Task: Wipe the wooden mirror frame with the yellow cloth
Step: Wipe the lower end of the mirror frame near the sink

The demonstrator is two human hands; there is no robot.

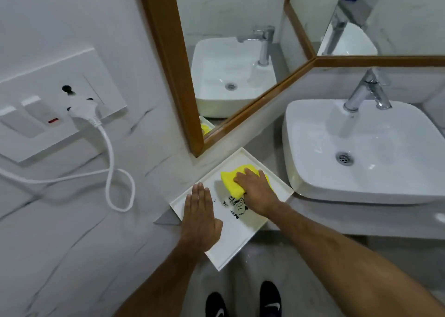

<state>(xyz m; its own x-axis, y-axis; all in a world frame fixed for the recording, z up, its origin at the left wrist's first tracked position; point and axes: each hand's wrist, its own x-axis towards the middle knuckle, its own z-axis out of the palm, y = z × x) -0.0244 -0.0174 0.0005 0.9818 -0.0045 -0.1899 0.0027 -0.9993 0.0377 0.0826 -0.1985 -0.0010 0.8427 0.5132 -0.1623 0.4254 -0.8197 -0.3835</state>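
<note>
The yellow cloth [231,180] lies bunched in a white square tray [237,228] on the counter, below the mirror's lower corner. My right hand [257,190] rests on top of the cloth with its fingers curled over it. My left hand [199,216] lies flat, fingers together, on the tray's left edge, holding nothing. The wooden mirror frame [166,51] runs down the left wall to a corner just above the tray, then along the bottom edge [260,101] toward the right. A black print [237,204] marks the tray floor beside my right hand.
A white basin [361,148] with a chrome tap [368,90] sits right of the tray. On the left wall a switch plate [55,104] holds a white plug [84,110] whose cable [113,172] loops down. My black shoes [269,297] show on the floor.
</note>
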